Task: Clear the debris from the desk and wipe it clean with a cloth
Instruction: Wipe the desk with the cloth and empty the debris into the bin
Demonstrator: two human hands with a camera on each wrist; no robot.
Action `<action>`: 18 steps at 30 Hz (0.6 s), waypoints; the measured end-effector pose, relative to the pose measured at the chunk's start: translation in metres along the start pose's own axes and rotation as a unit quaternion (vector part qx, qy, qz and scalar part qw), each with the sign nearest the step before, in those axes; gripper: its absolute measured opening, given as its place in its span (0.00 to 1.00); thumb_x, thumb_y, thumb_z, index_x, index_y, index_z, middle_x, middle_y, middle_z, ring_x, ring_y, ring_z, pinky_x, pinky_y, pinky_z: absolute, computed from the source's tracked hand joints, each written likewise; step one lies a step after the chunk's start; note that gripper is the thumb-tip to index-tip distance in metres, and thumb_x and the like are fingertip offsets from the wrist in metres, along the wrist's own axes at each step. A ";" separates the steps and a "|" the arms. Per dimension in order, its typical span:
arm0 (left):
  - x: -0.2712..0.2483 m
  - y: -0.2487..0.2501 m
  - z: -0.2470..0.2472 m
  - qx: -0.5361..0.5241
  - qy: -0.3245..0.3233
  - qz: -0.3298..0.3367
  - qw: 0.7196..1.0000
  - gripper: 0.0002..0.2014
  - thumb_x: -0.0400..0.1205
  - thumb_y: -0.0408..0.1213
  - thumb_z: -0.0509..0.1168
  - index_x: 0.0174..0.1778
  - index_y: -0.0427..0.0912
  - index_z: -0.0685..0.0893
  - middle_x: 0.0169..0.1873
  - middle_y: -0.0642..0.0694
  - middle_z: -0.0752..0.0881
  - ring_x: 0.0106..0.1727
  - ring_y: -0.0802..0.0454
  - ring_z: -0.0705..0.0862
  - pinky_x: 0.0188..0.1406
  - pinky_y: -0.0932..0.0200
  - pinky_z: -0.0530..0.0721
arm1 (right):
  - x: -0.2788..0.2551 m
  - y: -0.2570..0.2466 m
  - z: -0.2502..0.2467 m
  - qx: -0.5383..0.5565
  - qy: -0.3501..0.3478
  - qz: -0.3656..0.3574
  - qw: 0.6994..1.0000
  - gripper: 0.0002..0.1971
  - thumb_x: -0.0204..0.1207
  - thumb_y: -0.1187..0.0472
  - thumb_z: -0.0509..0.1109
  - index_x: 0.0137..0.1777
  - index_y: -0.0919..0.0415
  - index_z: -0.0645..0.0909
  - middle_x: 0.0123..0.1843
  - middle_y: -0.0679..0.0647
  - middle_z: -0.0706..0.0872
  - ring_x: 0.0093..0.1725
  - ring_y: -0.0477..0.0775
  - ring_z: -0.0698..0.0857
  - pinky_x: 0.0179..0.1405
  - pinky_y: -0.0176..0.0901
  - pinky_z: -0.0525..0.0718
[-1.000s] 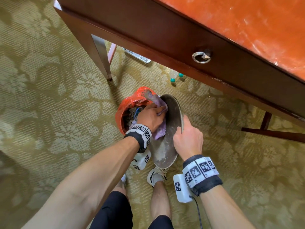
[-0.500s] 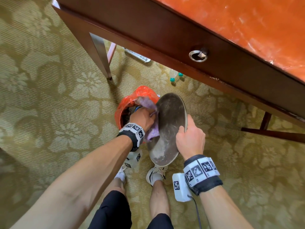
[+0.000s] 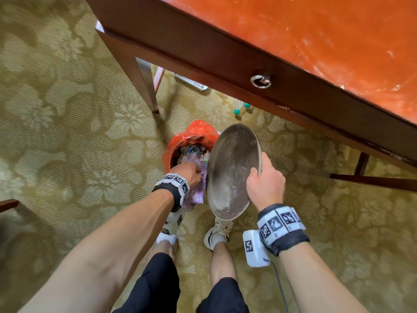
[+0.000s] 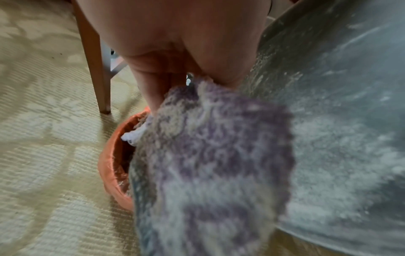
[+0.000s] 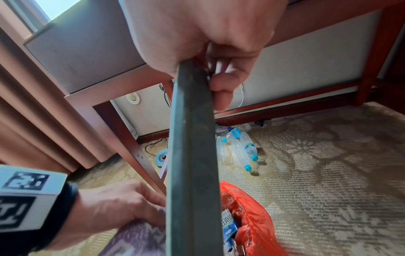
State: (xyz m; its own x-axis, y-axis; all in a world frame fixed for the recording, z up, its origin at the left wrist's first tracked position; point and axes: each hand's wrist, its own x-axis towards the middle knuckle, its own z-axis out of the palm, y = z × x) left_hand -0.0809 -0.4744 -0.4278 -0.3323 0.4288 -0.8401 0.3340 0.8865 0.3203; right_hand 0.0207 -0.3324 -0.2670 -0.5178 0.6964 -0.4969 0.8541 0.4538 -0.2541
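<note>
My right hand (image 3: 264, 181) grips the rim of a round grey metal tray (image 3: 232, 170), tilted on edge over a bin lined with an orange bag (image 3: 191, 134). Pale dust streaks the tray's face (image 4: 342, 121). My left hand (image 3: 190, 171) holds a bunched purple cloth (image 3: 198, 188) against the tray's left side, above the bin's mouth. In the right wrist view my fingers (image 5: 221, 90) curl round the tray's edge (image 5: 192, 155), and the left hand (image 5: 114, 206) holds the cloth (image 5: 136, 239) below. Rubbish fills the bag (image 5: 249, 223).
The orange-topped desk (image 3: 316, 41) with a ring-pull drawer (image 3: 260, 81) overhangs the bin at upper right. A desk leg (image 3: 146, 86) stands just behind the bin. Several empty plastic bottles (image 5: 238, 147) lie on the patterned carpet (image 3: 67, 132) under the desk. My feet (image 3: 216, 231) are below the tray.
My left hand and the cloth have slid down the tray's face toward its lower left edge. The tray has tipped a little more upright over the bin.
</note>
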 end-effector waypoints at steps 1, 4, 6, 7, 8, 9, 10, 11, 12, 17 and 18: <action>-0.007 0.000 -0.006 -0.003 0.013 -0.003 1.000 0.17 0.84 0.44 0.62 0.64 0.42 0.85 0.50 0.40 0.89 0.47 0.42 0.87 0.51 0.49 0.87 | -0.004 -0.002 -0.004 -0.003 -0.003 -0.004 1.000 0.25 0.83 0.61 0.62 0.81 0.55 0.67 0.56 0.67 0.87 0.58 0.70 0.83 0.64 0.58 0.78; -0.038 0.002 -0.026 0.010 0.059 -0.001 0.998 0.15 0.85 0.47 0.60 0.62 0.48 0.86 0.45 0.43 0.89 0.41 0.44 0.85 0.42 0.54 0.84 | -0.018 -0.008 -0.017 -0.005 -0.010 -0.013 1.000 0.24 0.83 0.62 0.61 0.80 0.56 0.67 0.56 0.68 0.86 0.59 0.71 0.82 0.63 0.59 0.78; -0.063 0.006 -0.038 0.017 0.076 0.009 0.997 0.15 0.86 0.48 0.60 0.64 0.52 0.85 0.52 0.43 0.89 0.48 0.42 0.86 0.46 0.53 0.83 | -0.030 -0.011 -0.028 -0.006 -0.019 -0.011 1.000 0.25 0.84 0.62 0.61 0.81 0.56 0.66 0.59 0.68 0.85 0.61 0.70 0.81 0.64 0.59 0.77; -0.076 0.009 -0.045 0.018 0.087 0.019 0.996 0.15 0.86 0.49 0.60 0.64 0.54 0.85 0.55 0.43 0.89 0.53 0.42 0.87 0.49 0.53 0.82 | -0.037 -0.012 -0.034 -0.004 -0.023 -0.010 1.000 0.25 0.84 0.62 0.60 0.81 0.56 0.65 0.60 0.68 0.85 0.62 0.70 0.81 0.64 0.59 0.77; -0.089 0.012 -0.051 0.021 0.097 0.027 0.995 0.15 0.86 0.49 0.59 0.65 0.55 0.85 0.57 0.44 0.89 0.56 0.42 0.86 0.51 0.53 0.82 | -0.044 -0.013 -0.040 0.000 -0.025 -0.010 1.000 0.25 0.84 0.61 0.60 0.81 0.56 0.65 0.61 0.68 0.85 0.63 0.70 0.80 0.65 0.59 0.76; -0.102 0.015 -0.057 0.022 0.104 0.036 0.994 0.15 0.86 0.50 0.60 0.66 0.56 0.85 0.59 0.45 0.88 0.58 0.42 0.85 0.53 0.53 0.83 | -0.051 -0.014 -0.047 0.005 -0.027 -0.010 1.000 0.24 0.84 0.61 0.60 0.81 0.56 0.65 0.62 0.68 0.84 0.64 0.70 0.80 0.65 0.59 0.76; -0.115 0.017 -0.062 0.023 0.108 0.041 0.993 0.16 0.85 0.51 0.60 0.66 0.57 0.84 0.60 0.45 0.88 0.60 0.42 0.85 0.54 0.53 0.83 | -0.058 -0.015 -0.054 0.009 -0.028 -0.011 1.000 0.24 0.84 0.61 0.60 0.80 0.56 0.65 0.63 0.68 0.84 0.64 0.70 0.79 0.66 0.59 0.76; -0.128 0.021 -0.067 0.025 0.113 0.047 0.992 0.16 0.85 0.52 0.60 0.67 0.57 0.84 0.61 0.46 0.87 0.61 0.42 0.85 0.55 0.52 0.83 | -0.065 -0.015 -0.061 0.014 -0.027 -0.011 0.999 0.24 0.84 0.61 0.60 0.80 0.57 0.65 0.63 0.67 0.84 0.64 0.70 0.79 0.66 0.59 0.76; -0.141 0.024 -0.073 0.027 0.119 0.050 0.991 0.17 0.85 0.53 0.60 0.67 0.58 0.83 0.62 0.46 0.87 0.61 0.42 0.84 0.56 0.52 0.82 | -0.072 -0.016 -0.069 0.018 -0.025 -0.013 0.999 0.25 0.84 0.61 0.60 0.80 0.56 0.65 0.64 0.67 0.84 0.64 0.70 0.79 0.66 0.59 0.77; -0.195 0.041 -0.102 0.013 0.180 0.075 0.981 0.17 0.83 0.56 0.62 0.66 0.58 0.85 0.61 0.49 0.87 0.61 0.45 0.84 0.48 0.58 0.77 | -0.106 -0.010 -0.112 0.043 0.000 -0.047 0.998 0.24 0.83 0.61 0.60 0.79 0.56 0.68 0.62 0.63 0.86 0.62 0.67 0.82 0.66 0.58 0.79; -0.204 0.046 -0.107 0.010 0.189 0.082 0.978 0.17 0.83 0.56 0.62 0.65 0.58 0.85 0.60 0.49 0.87 0.60 0.45 0.84 0.47 0.59 0.77 | -0.112 -0.008 -0.121 0.052 0.004 -0.052 0.997 0.24 0.83 0.61 0.60 0.79 0.57 0.69 0.62 0.62 0.86 0.62 0.67 0.82 0.67 0.59 0.79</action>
State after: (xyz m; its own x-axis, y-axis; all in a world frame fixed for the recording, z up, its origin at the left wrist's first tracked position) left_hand -0.0923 -0.5022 -0.1942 -0.5742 0.6023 -0.5545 0.4268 0.7982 0.4251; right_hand 0.0656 -0.3467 -0.1092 -0.6036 0.6533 -0.4571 0.7962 0.4641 -0.3881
